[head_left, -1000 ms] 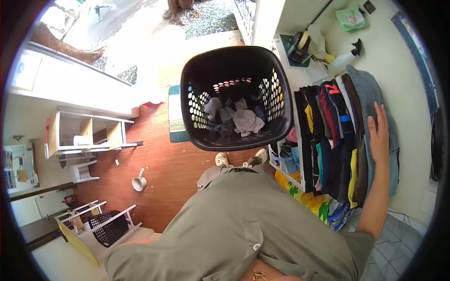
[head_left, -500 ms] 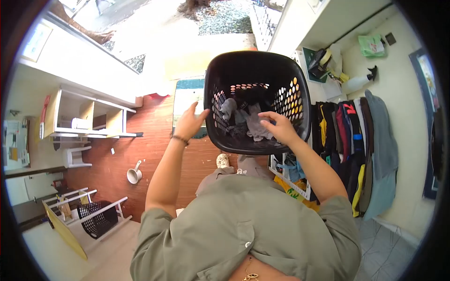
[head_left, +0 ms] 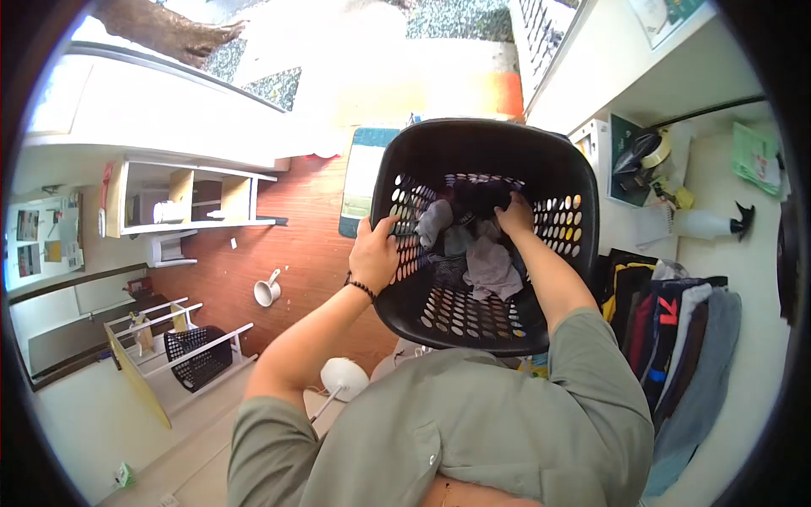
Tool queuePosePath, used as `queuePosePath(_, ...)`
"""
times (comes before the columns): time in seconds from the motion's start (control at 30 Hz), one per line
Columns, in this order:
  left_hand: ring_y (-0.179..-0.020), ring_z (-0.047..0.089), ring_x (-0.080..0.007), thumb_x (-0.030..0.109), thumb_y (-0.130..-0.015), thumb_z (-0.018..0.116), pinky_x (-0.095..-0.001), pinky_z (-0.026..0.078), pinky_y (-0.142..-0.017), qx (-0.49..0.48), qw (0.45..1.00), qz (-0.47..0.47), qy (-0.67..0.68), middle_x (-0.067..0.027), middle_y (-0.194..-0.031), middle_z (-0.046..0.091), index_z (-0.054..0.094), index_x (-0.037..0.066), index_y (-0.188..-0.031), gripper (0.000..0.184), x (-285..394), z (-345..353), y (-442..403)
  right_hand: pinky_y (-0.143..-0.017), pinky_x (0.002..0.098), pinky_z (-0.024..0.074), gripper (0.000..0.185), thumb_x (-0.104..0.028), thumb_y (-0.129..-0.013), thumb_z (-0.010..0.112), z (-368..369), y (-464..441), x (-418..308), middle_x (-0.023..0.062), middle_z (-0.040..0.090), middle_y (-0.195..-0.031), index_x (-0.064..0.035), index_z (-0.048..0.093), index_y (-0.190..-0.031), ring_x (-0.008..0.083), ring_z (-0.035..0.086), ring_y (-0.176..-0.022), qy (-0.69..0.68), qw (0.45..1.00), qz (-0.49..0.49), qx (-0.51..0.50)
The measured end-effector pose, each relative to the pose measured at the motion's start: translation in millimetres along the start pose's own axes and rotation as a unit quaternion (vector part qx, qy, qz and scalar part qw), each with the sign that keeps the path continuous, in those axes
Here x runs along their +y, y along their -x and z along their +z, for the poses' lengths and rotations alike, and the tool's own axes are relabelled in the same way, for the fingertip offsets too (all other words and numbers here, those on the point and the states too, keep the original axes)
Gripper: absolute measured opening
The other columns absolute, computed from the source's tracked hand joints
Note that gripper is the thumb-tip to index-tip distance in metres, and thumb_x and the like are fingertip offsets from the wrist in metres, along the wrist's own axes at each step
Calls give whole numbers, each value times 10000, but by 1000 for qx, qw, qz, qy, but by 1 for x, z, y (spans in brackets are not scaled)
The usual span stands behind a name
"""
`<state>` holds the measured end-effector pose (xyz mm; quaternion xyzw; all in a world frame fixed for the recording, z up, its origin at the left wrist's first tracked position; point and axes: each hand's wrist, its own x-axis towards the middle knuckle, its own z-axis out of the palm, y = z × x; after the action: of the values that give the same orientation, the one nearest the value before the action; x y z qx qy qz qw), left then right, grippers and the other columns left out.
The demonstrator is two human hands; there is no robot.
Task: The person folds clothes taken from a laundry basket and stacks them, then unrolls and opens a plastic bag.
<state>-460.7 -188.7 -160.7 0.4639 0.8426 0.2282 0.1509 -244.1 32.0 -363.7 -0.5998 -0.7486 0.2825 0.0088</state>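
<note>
A black plastic laundry basket with holes in its sides stands in front of my body, several small garments at its bottom. My left hand is closed on the basket's left side, with a dark beaded bracelet at the wrist. Inside the basket, my right hand touches a black garment near the far right; its fingertips are partly hidden by the cloth. A light grey cloth lies nearer to me, and a grey sock-like piece is on the left.
Folded clothes stand in a row at the right, beside a spray bottle. On the left are a wooden shelf, a white dipper on the floor and a smaller black basket. A white round-topped object is near my left elbow.
My right hand has left the folded clothes and reached down into the basket. My left hand has come into view and taken hold of the basket's side. The basket appears larger and closer.
</note>
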Motion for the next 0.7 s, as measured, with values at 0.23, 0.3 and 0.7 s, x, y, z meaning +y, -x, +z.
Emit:
queuePosePath(0.23, -1012, 589, -393, 77, -857, 577, -423, 512, -831, -6, 1000, -25, 1, -213, -1187, 539, 615, 162, -1176, 333, 3, -2, -7, -1019, 419, 423, 868, -464, -679, 797, 33, -26, -7, 222, 544, -1323, 15, 480, -1330, 337, 526, -1226, -233, 936, 246, -97)
queuePosePath(0.3, -1001, 591, -380, 61, -850, 586, -414, 512, -826, 2, 1000, -18, 13, -199, -1167, 550, 630, 136, -1148, 310, 7, -2, -10, -985, 436, 445, 862, -467, -665, 802, 37, -34, -3, 220, 584, -1264, 10, 500, -1317, 334, 559, -1187, -225, 927, 248, -170)
queuePosePath(0.7, -1007, 581, -361, 21, -844, 593, -395, 502, -838, -9, 1000, -9, 11, -202, -1152, 547, 640, 88, -1117, 285, 13, -2, -16, -1009, 414, 423, 422, -418, -686, 728, 76, 38, -35, 231, 421, -1400, -41, 667, -865, 350, 497, -1213, -183, 965, -186, -39)
